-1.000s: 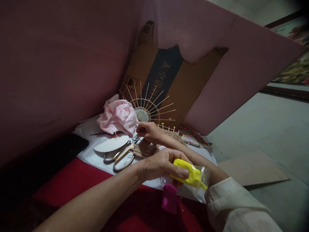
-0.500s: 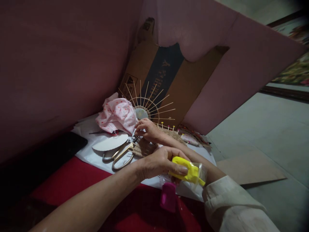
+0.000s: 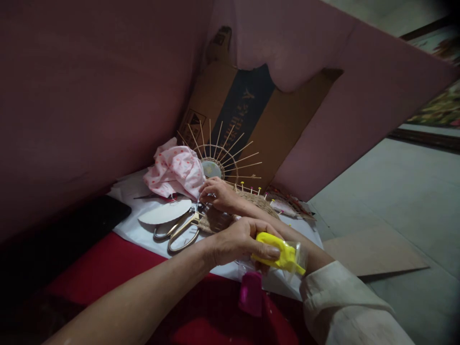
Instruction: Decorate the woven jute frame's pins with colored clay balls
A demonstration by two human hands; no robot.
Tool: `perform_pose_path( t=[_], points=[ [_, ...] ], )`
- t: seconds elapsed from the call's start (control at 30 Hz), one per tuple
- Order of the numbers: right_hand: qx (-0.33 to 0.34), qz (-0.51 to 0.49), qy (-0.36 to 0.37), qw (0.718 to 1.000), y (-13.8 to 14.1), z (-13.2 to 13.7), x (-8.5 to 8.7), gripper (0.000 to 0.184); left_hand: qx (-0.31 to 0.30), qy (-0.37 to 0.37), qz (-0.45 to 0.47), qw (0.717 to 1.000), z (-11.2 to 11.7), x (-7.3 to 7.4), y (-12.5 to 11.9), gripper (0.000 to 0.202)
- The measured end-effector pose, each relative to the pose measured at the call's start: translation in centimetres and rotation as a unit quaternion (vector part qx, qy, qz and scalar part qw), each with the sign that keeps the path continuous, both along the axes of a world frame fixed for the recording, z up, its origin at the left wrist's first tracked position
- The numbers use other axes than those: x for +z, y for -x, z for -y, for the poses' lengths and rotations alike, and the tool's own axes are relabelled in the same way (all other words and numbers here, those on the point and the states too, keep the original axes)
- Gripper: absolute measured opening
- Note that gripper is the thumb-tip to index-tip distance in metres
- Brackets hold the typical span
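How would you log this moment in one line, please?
Left hand: holds yellow packet | right hand: beside scissors, grip unclear | cloth: crumpled

The right arm (image 3: 266,216) wears an off-white sleeve (image 3: 361,318) with a wide cuff (image 3: 339,287); the left forearm (image 3: 151,287) is bare.

We honestly can't tell if the right hand (image 3: 220,195) is pinching anything, way too small. The left hand (image 3: 235,244) hides some of the yellow packet (image 3: 286,258), we can't read the blurry cardboard (image 3: 294,120) lettering (image 3: 242,112), and the framed picture (image 3: 436,106) gets cut off.
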State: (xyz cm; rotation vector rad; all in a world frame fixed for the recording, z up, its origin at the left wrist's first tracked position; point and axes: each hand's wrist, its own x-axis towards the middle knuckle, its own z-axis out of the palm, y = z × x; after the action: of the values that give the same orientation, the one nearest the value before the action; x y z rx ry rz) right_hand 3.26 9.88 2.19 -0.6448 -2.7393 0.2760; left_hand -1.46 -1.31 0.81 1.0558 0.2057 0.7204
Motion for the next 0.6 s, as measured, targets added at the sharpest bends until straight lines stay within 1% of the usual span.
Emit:
perform_pose_path(
  t=[0.2,0.43,0.6],
  points=[
    [0.004,0.023,-0.003,1.0,0.16,-0.18,-0.11,0.016,0.008,0.009,-0.002,1.0,-0.08,-0.14,-0.08,0.03],
    [0.011,0.018,-0.008,1.0,-0.11,-0.46,-0.35,0.012,0.011,0.001,-0.004,1.0,-0.22,-0.35,-0.16,0.03],
    [0.019,0.014,-0.006,1.0,-0.24,-0.47,-0.35,0.017,0.005,0.0,-0.008,1.0,-0.28,-0.29,-0.18,0.03]
  ],
)
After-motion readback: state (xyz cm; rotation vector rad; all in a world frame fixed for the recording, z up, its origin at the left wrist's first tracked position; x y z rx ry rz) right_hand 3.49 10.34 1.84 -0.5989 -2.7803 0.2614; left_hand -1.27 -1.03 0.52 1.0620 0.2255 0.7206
